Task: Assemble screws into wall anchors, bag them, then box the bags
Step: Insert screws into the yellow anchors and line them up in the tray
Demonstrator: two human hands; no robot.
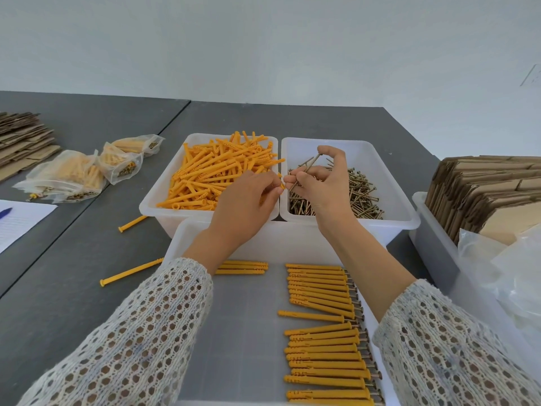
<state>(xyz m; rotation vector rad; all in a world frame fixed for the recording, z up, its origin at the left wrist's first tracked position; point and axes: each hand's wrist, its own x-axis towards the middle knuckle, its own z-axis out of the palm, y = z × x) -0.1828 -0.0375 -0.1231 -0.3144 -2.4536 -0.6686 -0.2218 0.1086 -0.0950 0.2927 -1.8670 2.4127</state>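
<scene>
The left hand (246,197) is pinching an anchor (280,189). The right hand (317,183) is pinching a screw (306,171). Line up the tip with the hole, then push straight.

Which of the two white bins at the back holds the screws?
The right-hand bin, under the right hand, which pinches one screw. The other bin holds orange wall anchors instead.
</scene>
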